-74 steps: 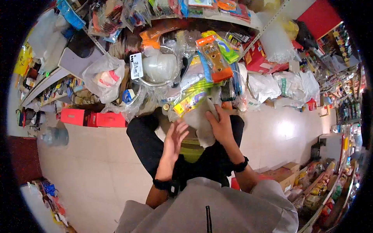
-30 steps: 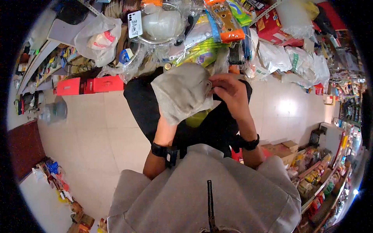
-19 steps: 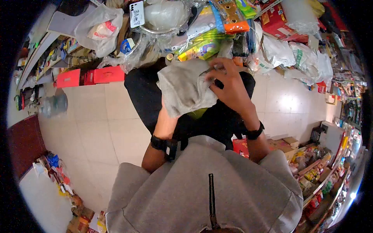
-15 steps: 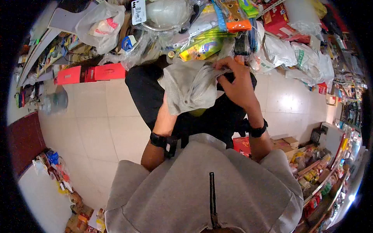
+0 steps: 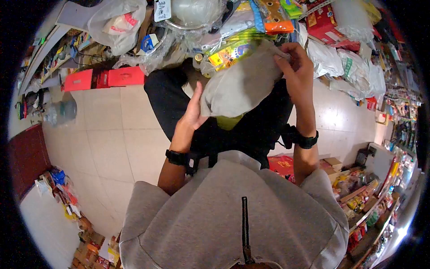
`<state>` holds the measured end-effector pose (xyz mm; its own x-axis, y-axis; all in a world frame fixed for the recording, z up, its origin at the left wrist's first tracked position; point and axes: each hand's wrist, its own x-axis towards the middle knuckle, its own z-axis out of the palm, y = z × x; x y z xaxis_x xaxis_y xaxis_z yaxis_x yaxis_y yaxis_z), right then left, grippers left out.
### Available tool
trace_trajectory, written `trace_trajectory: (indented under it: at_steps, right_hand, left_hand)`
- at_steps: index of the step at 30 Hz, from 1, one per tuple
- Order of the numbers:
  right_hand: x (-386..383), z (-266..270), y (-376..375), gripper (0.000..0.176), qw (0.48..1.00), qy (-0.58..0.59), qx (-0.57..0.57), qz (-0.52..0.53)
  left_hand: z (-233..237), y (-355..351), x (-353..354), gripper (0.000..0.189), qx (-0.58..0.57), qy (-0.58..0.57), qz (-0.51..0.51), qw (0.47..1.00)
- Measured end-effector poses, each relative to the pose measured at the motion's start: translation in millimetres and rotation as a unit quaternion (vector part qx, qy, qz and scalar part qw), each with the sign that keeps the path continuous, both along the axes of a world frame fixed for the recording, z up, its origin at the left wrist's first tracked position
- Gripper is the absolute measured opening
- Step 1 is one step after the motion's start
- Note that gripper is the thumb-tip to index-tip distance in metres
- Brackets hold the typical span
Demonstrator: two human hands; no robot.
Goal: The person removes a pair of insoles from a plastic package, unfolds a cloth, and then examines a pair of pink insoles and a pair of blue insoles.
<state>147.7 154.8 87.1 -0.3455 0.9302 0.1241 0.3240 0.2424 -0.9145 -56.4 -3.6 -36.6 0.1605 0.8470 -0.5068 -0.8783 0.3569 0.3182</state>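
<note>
A light grey cloth (image 5: 244,85) hangs stretched at a slant above my lap. Its upper right corner is pinched between the thumb and fingers of my right hand (image 5: 296,71). At the lower left edge of the cloth is my left hand (image 5: 193,110), its thumb sticking up apart from the cloth and its fingers partly hidden under it. Something yellow-green (image 5: 229,122) shows between my legs, just below the cloth. Behind the cloth lies a yellow packet (image 5: 224,57) with a blue footprint on it.
Heaped goods lie ahead: a clear-wrapped pot (image 5: 190,13), an orange packet (image 5: 278,27), and white plastic bags (image 5: 324,58). Red boxes (image 5: 126,77) stand at the left front. A clear plastic bottle (image 5: 60,113) is on the tiled floor (image 5: 107,148). Shelves of packets line the right.
The cloth went from bunched over my left hand to spread out. My right hand moved up and right with its corner; my left hand's thumb came into view.
</note>
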Motion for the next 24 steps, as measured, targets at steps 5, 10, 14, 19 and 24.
trace_trajectory:
  at_steps: [5, 10, 14, 19, 24]
  right_hand:
    - [7.1, -4.1, 5.0, 0.025, 1.000, -0.013, -0.009, 0.002]
    - [28.8, -22.1, 10.3, 0.036, 0.999, -0.014, -0.033, -0.012]
    - [47.7, -48.0, 7.7, 0.054, 0.982, -0.169, 0.027, 0.077]
    - [21.5, -65.7, -22.8, 0.054, 0.918, -0.296, 0.246, 0.096]
    - [-16.2, -20.0, -75.9, 0.056, 0.979, -0.087, -0.056, 0.174]
  left_hand:
    - [-10.3, 10.1, -0.4, 0.064, 0.120, 0.376, -0.092, 0.914]
    - [19.5, 10.5, -10.7, 0.067, 0.161, 0.554, 0.003, 0.817]
    - [57.0, 4.7, -32.1, 0.058, 0.236, 0.595, 0.012, 0.768]
    - [71.4, 7.1, -31.5, 0.056, 0.201, 0.455, -0.054, 0.866]
    - [88.9, 9.9, -9.4, 0.059, 0.169, 0.343, -0.019, 0.924]
